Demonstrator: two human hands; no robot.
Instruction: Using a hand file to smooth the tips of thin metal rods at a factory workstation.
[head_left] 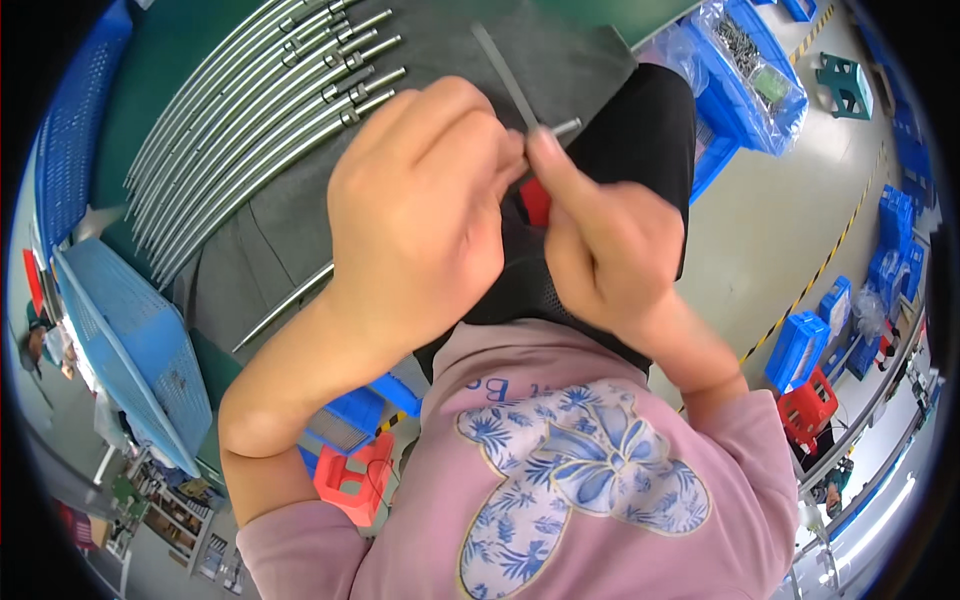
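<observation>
My left hand [415, 205] is closed around a thin shiny metal rod [285, 305]. One pointed end of it slants out to the lower left, and a short bright end shows past the fingers on the right. In my closed right hand [610, 245] is a flat, narrow grey strip [505, 80], file-like in shape, with the thumb pressed along it. The strip points up and away, its lower end by the rod's right end. Both hands almost meet above my lap, and the fingers hide where strip and rod come together.
Several metal rods with collars [270, 120] lie side by side on a grey cloth [430, 45] over a green table. A light blue basket [135, 345] stands at the left. At the upper right, a blue bin [735, 120] holds bagged small metal parts. A red stool [355, 480] is below left.
</observation>
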